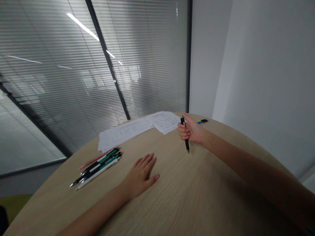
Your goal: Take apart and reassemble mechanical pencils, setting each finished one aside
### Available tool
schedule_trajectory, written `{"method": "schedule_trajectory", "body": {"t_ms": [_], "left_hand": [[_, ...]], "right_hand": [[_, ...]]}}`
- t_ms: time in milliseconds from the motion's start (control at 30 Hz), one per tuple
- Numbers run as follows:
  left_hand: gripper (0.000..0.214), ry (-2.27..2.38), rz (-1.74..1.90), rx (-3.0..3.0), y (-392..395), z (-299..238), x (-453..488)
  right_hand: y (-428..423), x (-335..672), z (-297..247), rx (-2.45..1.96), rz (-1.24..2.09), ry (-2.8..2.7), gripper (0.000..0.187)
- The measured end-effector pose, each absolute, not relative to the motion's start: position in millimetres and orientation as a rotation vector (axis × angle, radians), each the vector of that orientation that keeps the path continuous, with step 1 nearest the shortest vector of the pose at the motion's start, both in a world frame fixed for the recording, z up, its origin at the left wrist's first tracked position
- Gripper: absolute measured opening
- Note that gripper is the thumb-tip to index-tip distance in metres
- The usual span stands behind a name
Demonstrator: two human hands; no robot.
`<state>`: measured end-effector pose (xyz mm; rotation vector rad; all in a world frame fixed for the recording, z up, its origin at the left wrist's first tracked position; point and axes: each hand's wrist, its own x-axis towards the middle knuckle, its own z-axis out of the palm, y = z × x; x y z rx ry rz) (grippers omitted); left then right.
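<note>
My left hand [141, 177] lies palm down on the wooden table [172, 196], fingers stretched out and holding nothing. To its left is a loose row of several pens [100, 167] in black, green, white and pink. My right hand [190, 129] is wrapped round a black pen [186, 141], held upright with a slight tilt. The thumb rests near the pen's top, and the tip points down just above or at the tabletop; I cannot tell if it touches. Beyond my right hand lie a few blue, yellow and black pens [202, 121], partly hidden by it.
Printed paper sheets [125, 132] lie along the table's far edge, with another overlapping sheet [163, 122] beside my right hand. A glass partition with blinds [152, 59] stands behind the rounded table. At the right is a white wall [265, 72].
</note>
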<state>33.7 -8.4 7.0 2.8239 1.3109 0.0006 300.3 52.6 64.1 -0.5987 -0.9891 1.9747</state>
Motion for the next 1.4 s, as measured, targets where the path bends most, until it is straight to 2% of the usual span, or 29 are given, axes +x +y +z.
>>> {"method": "schedule_trajectory", "body": {"t_ms": [533,733,1133,1200,1300,1367,1400], "left_hand": [[0.064,1.307,0.004,2.841,-7,6,33],[0.065,1.313,0.008,2.838,-7,5,33],[0.066,1.317,0.000,2.797,-11,8,36],[0.066,1.312,0.006,2.786,-12,9,36],[0.066,1.296,0.034,2.769,-12,9,36],[0.066,1.286,0.059,2.761,-13,9,37],[0.066,1.284,0.067,2.758,-13,9,37]], "right_hand": [[53,302,63,-0.614,1.989,-0.980,0.056],[53,301,63,-0.635,1.932,-1.028,0.044],[72,318,45,-0.902,1.697,-1.081,0.009],[78,330,40,-0.953,1.648,-1.106,0.011],[91,360,31,-1.192,1.313,-1.342,0.018],[101,386,22,-1.451,0.883,-1.622,0.022],[105,399,16,-1.618,0.559,-1.780,0.022]]}}
